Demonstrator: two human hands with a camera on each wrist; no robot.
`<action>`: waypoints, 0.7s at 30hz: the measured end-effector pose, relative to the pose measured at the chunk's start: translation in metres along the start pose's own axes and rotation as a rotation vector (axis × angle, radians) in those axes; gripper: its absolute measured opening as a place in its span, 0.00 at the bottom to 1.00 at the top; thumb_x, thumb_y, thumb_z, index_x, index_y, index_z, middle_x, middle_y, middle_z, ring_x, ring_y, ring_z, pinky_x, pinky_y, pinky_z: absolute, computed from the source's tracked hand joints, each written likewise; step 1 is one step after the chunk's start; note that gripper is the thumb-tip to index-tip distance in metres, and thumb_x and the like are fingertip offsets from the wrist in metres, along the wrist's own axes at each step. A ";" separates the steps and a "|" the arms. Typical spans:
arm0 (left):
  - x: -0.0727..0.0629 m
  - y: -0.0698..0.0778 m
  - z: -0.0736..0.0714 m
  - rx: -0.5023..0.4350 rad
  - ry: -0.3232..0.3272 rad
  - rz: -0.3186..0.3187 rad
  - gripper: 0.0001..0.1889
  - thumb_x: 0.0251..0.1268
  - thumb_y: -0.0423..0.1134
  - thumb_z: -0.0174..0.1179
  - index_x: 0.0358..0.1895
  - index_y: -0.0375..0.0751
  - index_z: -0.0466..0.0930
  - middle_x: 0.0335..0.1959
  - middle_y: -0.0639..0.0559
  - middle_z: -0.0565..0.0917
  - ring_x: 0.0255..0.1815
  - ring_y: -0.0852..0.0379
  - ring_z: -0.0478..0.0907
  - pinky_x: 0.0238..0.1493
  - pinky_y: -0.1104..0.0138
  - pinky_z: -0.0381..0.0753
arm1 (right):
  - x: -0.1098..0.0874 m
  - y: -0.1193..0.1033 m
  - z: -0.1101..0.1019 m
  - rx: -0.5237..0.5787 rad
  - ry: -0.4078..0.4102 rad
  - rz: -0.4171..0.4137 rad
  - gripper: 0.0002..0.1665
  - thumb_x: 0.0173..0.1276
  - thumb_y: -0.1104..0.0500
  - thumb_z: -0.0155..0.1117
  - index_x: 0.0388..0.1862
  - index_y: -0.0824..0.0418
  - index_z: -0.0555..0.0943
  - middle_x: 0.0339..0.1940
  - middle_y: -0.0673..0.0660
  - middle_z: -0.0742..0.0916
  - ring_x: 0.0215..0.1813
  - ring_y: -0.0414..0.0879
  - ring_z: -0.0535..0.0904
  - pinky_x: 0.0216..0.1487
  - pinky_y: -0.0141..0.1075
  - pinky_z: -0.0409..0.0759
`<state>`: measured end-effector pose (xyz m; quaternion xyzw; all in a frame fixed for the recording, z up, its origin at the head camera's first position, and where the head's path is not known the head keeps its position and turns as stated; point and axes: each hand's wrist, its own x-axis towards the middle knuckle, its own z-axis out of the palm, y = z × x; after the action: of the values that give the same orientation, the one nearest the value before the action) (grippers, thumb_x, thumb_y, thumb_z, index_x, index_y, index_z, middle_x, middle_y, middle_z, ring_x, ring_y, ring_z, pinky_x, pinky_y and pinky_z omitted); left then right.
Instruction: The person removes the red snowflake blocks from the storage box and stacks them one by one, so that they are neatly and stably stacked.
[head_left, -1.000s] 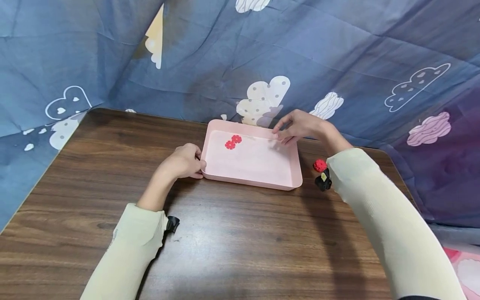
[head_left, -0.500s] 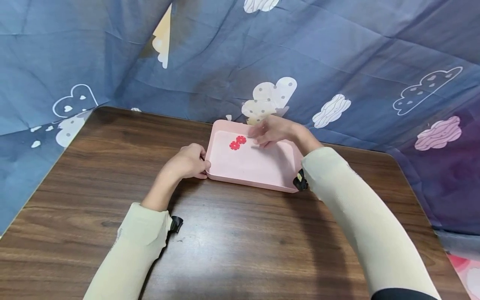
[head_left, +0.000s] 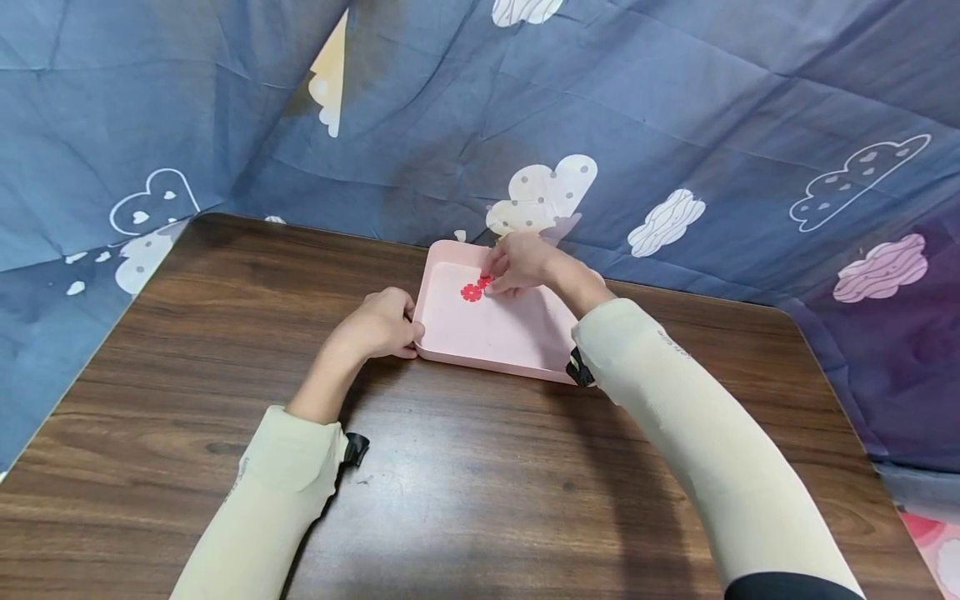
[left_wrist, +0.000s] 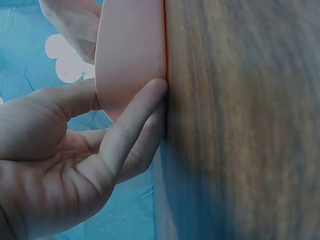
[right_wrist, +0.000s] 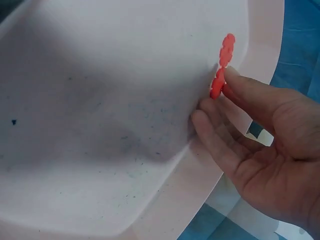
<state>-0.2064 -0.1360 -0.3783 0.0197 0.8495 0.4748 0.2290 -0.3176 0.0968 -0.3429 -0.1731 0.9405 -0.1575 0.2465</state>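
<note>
A shallow pink tray [head_left: 487,364] lies on the table against the curtain. My left hand [head_left: 381,325] grips its left wall near the front corner; in the left wrist view the thumb hooks over the rim and the fingers press the outside. Inside the tray, towards the back left, are two red flower-shaped discs, touching or joined end to end. My right hand [head_left: 521,262] reaches in over the back wall and pinches the farther disc [right_wrist: 218,84] between thumb and fingers. The nearer disc [head_left: 471,292] shows beside the fingertips.
The brown wooden table [head_left: 465,483] extends around the tray. A blue curtain [head_left: 420,108] with cloud prints hangs right behind it. Small dark specks dot the tray floor in the right wrist view.
My right hand has moved left from the tray's back right side to the red discs and taken hold of one. A red ball seen earlier right of the tray is now out of sight.
</note>
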 end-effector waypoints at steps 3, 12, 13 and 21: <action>0.000 0.000 0.000 0.008 0.001 -0.002 0.07 0.70 0.24 0.52 0.47 0.25 0.74 0.44 0.35 0.82 0.32 0.57 0.88 0.43 0.67 0.97 | -0.002 -0.001 0.003 -0.043 0.046 0.002 0.14 0.67 0.60 0.80 0.48 0.63 0.89 0.48 0.62 0.91 0.34 0.45 0.85 0.33 0.26 0.88; 0.000 0.001 -0.001 0.020 -0.001 -0.004 0.08 0.70 0.25 0.53 0.48 0.25 0.75 0.45 0.35 0.81 0.31 0.57 0.88 0.43 0.67 0.97 | -0.003 0.002 0.007 -0.149 0.086 -0.045 0.13 0.63 0.61 0.83 0.41 0.63 0.87 0.47 0.61 0.89 0.45 0.49 0.81 0.45 0.33 0.83; 0.000 0.001 -0.001 0.019 -0.002 -0.004 0.08 0.70 0.25 0.53 0.48 0.25 0.75 0.45 0.34 0.82 0.32 0.57 0.88 0.43 0.67 0.97 | -0.003 0.002 0.006 -0.152 0.082 -0.053 0.13 0.63 0.62 0.83 0.41 0.63 0.87 0.46 0.61 0.89 0.45 0.49 0.82 0.47 0.34 0.83; -0.001 0.003 -0.001 0.046 -0.001 0.004 0.07 0.71 0.25 0.53 0.47 0.25 0.75 0.44 0.34 0.83 0.31 0.57 0.89 0.42 0.68 0.97 | -0.006 0.012 0.003 -0.075 0.076 -0.140 0.13 0.59 0.66 0.85 0.37 0.63 0.86 0.32 0.56 0.88 0.37 0.47 0.79 0.37 0.28 0.77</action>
<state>-0.2063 -0.1357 -0.3751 0.0271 0.8600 0.4556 0.2281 -0.3140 0.1095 -0.3475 -0.2414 0.9400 -0.1458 0.1921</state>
